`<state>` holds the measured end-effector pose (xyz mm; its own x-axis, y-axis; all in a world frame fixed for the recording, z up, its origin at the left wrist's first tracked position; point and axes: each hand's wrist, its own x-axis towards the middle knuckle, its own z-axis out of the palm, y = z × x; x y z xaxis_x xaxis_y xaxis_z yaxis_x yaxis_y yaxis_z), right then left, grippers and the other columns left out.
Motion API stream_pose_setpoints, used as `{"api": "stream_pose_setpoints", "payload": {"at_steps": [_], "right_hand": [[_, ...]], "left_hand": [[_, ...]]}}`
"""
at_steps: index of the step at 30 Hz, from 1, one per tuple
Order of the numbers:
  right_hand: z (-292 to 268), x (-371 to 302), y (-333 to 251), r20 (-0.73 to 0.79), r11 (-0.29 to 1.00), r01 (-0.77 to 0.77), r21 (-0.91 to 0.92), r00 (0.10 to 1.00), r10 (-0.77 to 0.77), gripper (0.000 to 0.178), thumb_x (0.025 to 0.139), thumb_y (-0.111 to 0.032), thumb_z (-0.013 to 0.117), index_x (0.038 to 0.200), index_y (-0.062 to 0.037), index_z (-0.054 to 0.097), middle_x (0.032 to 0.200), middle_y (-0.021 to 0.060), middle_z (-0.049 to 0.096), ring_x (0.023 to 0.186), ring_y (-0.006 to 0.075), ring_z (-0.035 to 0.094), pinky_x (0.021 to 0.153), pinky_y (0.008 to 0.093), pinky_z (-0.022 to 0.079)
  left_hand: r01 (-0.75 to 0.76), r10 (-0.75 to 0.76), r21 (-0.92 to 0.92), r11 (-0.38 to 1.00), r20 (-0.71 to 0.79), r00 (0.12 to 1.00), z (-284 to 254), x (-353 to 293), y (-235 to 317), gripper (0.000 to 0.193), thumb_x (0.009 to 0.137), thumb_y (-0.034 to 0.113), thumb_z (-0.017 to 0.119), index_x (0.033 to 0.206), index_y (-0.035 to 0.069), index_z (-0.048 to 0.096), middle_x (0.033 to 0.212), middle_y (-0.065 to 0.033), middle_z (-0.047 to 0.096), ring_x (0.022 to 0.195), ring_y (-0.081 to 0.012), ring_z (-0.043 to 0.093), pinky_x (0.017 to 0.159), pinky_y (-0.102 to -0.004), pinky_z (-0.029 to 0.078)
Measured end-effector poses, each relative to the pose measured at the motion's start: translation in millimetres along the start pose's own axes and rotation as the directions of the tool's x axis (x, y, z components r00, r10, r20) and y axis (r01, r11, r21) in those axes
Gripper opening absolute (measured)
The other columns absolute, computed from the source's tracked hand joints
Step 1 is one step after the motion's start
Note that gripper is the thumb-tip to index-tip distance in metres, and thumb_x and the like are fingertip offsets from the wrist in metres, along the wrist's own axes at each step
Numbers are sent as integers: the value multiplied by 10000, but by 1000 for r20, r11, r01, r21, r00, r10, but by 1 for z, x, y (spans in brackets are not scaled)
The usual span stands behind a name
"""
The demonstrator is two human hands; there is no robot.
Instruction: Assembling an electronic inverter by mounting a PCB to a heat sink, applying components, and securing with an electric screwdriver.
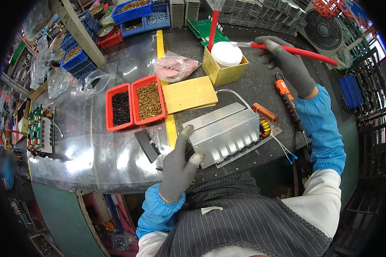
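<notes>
My left hand point(178, 169) is closed on the left end of a silver aluminium housing point(227, 132), fingers on its top and thumb at its front side. A toroid coil point(265, 127) with white wires sits at the housing's right end. My right hand point(287, 62) is raised, pinching a long red-handled tool point(306, 52) with a pale tip; its exact kind cannot be made out. That tip is just above a round white tub point(226, 54), which stands in a yellow box point(227, 73). An upright red strip point(213, 30) stands at the box's left corner.
Left of the housing are red bins of black screws point(121, 109) and brass-coloured screws point(149, 102), a yellow board point(190, 95) and a black bracket point(147, 145). An orange electric screwdriver point(285, 96) with a coiled cord point(265, 112) lies right. A fan point(324, 32) stands far right.
</notes>
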<state>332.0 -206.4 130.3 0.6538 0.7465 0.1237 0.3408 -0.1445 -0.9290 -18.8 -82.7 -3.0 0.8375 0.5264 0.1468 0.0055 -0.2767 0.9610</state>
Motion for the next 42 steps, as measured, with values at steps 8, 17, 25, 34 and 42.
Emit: {"api": "stream_pose_setpoints", "payload": {"at_steps": [8,17,25,34,42], "right_hand": [[26,56,24,59,858,114,-501,993,-98,319,1031,-302,607,1167,-60,764,842,1,677,745,52,579,680,247,479],[46,76,13,131,533,139,-835,990,-53,362,999,-408,613,992,-87,780,850,110,753,756,258,712,737,404,551],[53,66,15,150,530,172,-830,985,-85,259,977,-317,642,1033,-96,766,870,106,749,793,252,713,727,372,550],[55,25,22,493,101,533,-840,828,-268,332,838,-155,679,1170,-140,677,922,54,653,820,308,704,660,403,546],[54,4,26,499,-77,510,-857,783,-371,202,906,-228,712,1050,-116,623,856,57,590,745,258,667,590,394,548]], "left_hand": [[64,-64,3,998,4,998,-1,3,4,685,998,391,672,1504,-10,446,875,-137,652,811,-225,666,749,-362,534],[12,-13,-19,1000,-26,1000,-1,5,-6,670,1003,408,667,1490,-3,459,863,-148,653,778,-259,676,712,-381,534],[13,-13,13,1000,-7,1000,-3,9,-5,721,1011,522,627,1501,23,454,971,-228,724,894,-357,757,734,-418,574],[-12,12,-24,1000,-28,1000,1,9,-13,758,1008,576,597,1500,17,454,1009,-250,726,937,-380,755,766,-421,583],[25,-25,10,1000,2,1000,-4,10,-6,751,1007,567,607,1499,17,460,959,-219,722,892,-369,751,750,-424,573]]}}
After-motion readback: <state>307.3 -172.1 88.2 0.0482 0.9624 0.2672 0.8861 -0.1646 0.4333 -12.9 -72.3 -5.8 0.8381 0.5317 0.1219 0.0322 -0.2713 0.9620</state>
